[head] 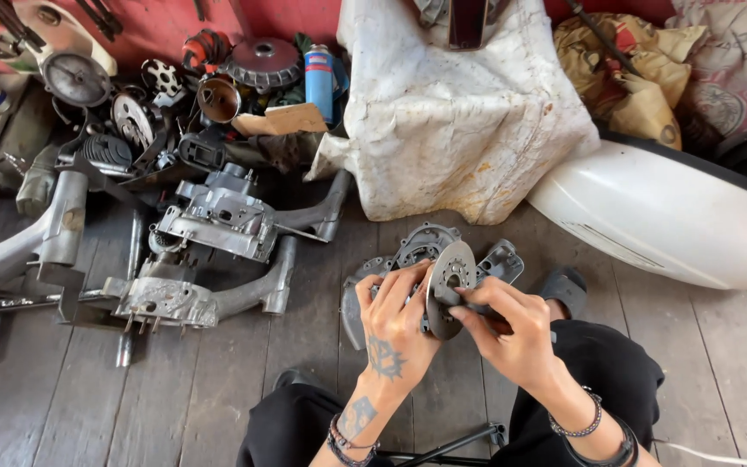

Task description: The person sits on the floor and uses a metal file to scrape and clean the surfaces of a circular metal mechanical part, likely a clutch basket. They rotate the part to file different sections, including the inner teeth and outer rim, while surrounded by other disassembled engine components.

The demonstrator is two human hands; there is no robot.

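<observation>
While gripping the round, perforated grey metal disc (448, 290), the left hand (393, 322) and right hand (512, 329) are both hovering above the dark wooden floor (201, 380).

Even, soft daylight, moderately bright, no single hard source evident. Brightest on white cloth (451, 112) and white curved panel (667, 216), near blown out, little texture left. Soft, short shadows under engine parts (218, 216) on grey floorboards (71, 398). Dull sheen on metal disc (450, 285) between both hands, no sharp glare. Centre sharp; slight softness and wide-angle bending toward corners. Dark trousers (607, 363) nearly detail-free.
</observation>
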